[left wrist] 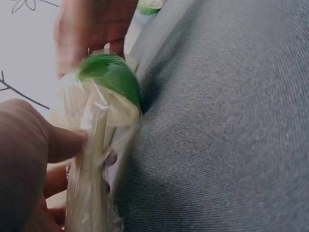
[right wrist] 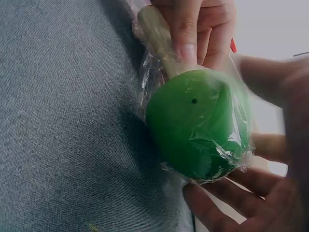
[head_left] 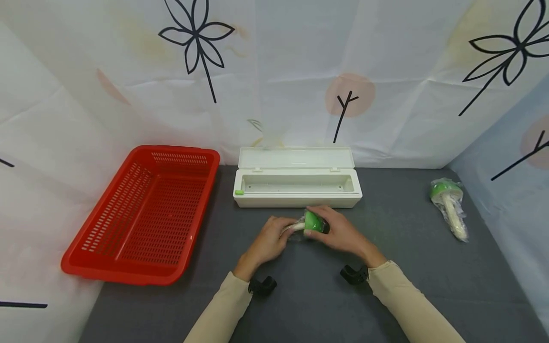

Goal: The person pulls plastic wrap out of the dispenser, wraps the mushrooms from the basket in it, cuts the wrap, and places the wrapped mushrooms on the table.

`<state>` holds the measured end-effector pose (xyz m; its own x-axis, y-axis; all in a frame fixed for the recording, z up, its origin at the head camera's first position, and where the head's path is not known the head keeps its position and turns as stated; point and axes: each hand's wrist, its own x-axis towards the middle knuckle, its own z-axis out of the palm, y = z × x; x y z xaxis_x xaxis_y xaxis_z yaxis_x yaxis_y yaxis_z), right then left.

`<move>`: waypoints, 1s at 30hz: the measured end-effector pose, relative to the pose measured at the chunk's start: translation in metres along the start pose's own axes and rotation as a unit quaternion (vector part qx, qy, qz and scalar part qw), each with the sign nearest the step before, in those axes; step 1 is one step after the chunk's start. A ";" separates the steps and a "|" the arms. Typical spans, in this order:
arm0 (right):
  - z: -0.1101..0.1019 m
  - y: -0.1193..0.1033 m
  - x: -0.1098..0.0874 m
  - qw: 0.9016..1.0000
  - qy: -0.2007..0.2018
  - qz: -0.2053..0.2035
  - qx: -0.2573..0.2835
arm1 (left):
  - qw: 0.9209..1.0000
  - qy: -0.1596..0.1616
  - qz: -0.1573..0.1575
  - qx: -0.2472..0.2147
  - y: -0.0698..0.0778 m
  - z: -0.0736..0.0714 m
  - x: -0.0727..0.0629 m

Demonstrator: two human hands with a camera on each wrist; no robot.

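A toy mushroom with a rounded green cap and a pale stem is wrapped in clear film, low over the grey table in front of the white box. My left hand pinches the stem through the film, thumb on top in the left wrist view. Around the green cap curl the thumb and fingers of my right hand. Loose film bunches at the far end of the cap in the right wrist view. Another film-wrapped toy mushroom lies by itself on the right of the table.
Just beyond my hands stands a long white box, its lid raised against the patterned backdrop and a green tab at its left corner. A red perforated basket sits at the left. Grey cloth covers the table.
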<state>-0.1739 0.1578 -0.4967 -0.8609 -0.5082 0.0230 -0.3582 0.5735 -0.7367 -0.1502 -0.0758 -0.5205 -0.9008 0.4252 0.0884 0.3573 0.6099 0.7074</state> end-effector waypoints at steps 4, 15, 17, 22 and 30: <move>-0.001 0.000 -0.001 0.999 -0.013 -0.026 -0.023 | 0.999 0.001 0.018 0.040 -0.002 0.001 0.001; -0.002 0.003 -0.001 0.999 -0.049 -0.012 -0.018 | 0.997 0.026 0.056 0.051 -0.010 0.005 0.004; -0.001 0.004 -0.003 0.998 -0.051 -0.013 -0.015 | 0.997 0.027 0.057 0.052 -0.011 0.005 0.004; 0.000 0.005 -0.003 0.999 -0.041 -0.015 -0.010 | 0.996 0.006 0.048 0.081 -0.011 0.000 0.003; -0.005 0.008 -0.003 0.999 -0.049 0.014 0.002 | 0.988 0.028 0.013 0.149 -0.016 -0.009 -0.011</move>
<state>-0.1763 0.1672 -0.4992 -0.8308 -0.5529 -0.0640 -0.3326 0.5853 -0.7394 -0.1477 -0.0959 -0.5265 -0.8995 0.4109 0.1487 0.4300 0.7721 0.4679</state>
